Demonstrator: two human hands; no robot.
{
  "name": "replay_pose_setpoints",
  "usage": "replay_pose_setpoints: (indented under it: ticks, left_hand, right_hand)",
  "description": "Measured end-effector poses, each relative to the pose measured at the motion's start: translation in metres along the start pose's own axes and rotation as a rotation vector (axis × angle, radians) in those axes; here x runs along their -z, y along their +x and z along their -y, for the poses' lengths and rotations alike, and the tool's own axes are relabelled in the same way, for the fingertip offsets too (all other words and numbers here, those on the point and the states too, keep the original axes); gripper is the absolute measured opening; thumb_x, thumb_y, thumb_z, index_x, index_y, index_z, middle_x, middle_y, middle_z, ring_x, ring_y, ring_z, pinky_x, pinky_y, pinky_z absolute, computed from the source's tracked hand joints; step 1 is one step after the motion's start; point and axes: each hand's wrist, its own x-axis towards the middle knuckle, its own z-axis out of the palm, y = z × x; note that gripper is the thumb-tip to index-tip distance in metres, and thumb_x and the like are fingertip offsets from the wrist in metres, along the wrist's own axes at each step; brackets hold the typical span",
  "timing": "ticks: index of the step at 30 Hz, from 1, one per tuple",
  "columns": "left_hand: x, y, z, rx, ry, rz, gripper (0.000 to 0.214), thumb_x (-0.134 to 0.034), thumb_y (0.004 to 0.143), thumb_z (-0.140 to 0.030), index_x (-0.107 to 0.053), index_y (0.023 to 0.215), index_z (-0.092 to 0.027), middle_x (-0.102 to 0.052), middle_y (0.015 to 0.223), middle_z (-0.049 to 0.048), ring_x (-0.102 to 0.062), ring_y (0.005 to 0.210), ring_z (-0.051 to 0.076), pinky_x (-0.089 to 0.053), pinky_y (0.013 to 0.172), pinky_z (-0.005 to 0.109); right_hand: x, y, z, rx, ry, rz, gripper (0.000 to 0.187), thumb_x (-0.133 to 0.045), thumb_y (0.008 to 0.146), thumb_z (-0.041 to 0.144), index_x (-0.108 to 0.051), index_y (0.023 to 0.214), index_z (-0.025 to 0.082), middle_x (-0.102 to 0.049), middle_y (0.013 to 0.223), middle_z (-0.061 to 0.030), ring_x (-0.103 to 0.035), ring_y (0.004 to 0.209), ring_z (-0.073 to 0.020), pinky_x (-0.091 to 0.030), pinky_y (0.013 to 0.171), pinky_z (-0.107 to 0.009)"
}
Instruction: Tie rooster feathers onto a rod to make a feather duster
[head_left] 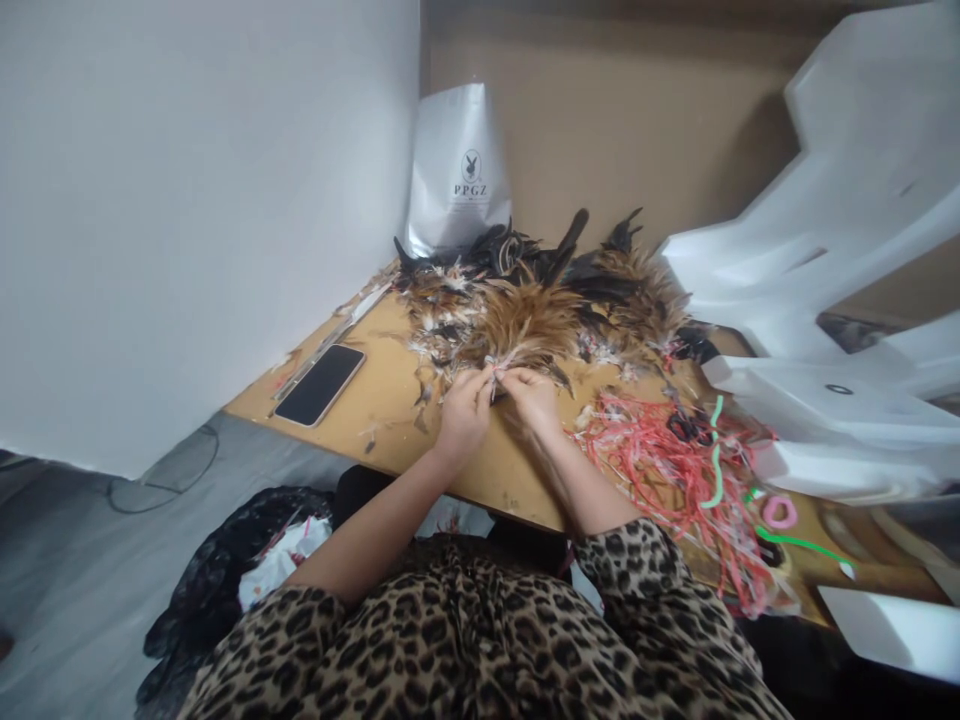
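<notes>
the 1 view looks from a head-worn camera forward and steeply down, close over the leopard-print top [480, 640] at the lower edge, with the hands [463, 412] near mid-frame, the bench [382, 400] beneath them and a brown wall [637, 120] beyond.

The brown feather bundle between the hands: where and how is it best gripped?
Probably pinch the brown feather bundle at its narrow gathered end, with fingertips, coming from the near side: from there it fans out widely toward the far side.
</notes>
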Motion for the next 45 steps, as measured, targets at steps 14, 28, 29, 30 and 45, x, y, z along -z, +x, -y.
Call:
replay_pose_setpoints:
  ticks: [14,28,29,30,45]
  left_hand:
    - [-0.004,0.006,-0.005,0.538,-0.611,0.067,0.037,-0.068,0.071,-0.046,-0.061,0.076,-0.011,-0.057,0.065,0.0013,-0.037,0.041,0.002,-0.018,0.034,0.016]
    - [-0.005,0.004,0.008,0.537,-0.528,0.008,0.035,-0.066,0.072,-0.048,-0.059,0.070,-0.014,-0.045,0.053,-0.0042,-0.031,0.039,0.003,-0.016,0.035,0.017]
    - [-0.005,0.004,0.010,0.536,-0.514,-0.008,0.034,-0.067,0.072,-0.047,-0.059,0.069,-0.014,-0.045,0.053,-0.0041,-0.031,0.039,0.003,-0.017,0.035,0.017]
    - [-0.005,0.004,0.011,0.537,-0.510,-0.024,0.034,-0.067,0.071,-0.046,-0.059,0.067,-0.014,-0.045,0.053,-0.0040,-0.031,0.040,0.003,-0.018,0.035,0.017]
    - [-0.007,0.004,0.018,0.619,-0.525,-0.048,0.032,-0.071,0.065,-0.042,-0.056,0.060,-0.014,-0.045,0.050,-0.0045,-0.033,0.039,0.003,-0.017,0.035,0.017]
  right_hand:
    - [0.003,-0.002,-0.002,-0.161,0.245,0.199,0.032,-0.081,0.052,0.039,-0.062,0.059,0.015,-0.055,0.046,0.0026,-0.047,0.040,-0.0078,-0.034,0.039,-0.019]
    - [0.007,0.003,-0.012,-0.059,0.109,0.303,0.033,-0.076,0.062,0.047,-0.065,0.061,0.015,-0.064,0.056,-0.0012,-0.056,0.050,-0.0111,-0.046,0.054,-0.025]
    - [0.007,0.003,-0.011,-0.033,0.069,0.295,0.033,-0.076,0.062,0.047,-0.065,0.060,0.016,-0.064,0.057,-0.0013,-0.057,0.052,-0.0115,-0.047,0.057,-0.026]
    - [0.006,0.002,-0.009,-0.009,0.026,0.284,0.033,-0.076,0.061,0.047,-0.064,0.059,0.016,-0.065,0.057,-0.0013,-0.058,0.053,-0.0118,-0.048,0.059,-0.026]
    - [0.004,-0.012,-0.009,0.287,-0.361,0.175,0.019,-0.057,0.074,0.029,-0.058,0.059,0.016,-0.055,0.053,0.0021,-0.038,0.047,-0.0075,-0.030,0.048,-0.021]
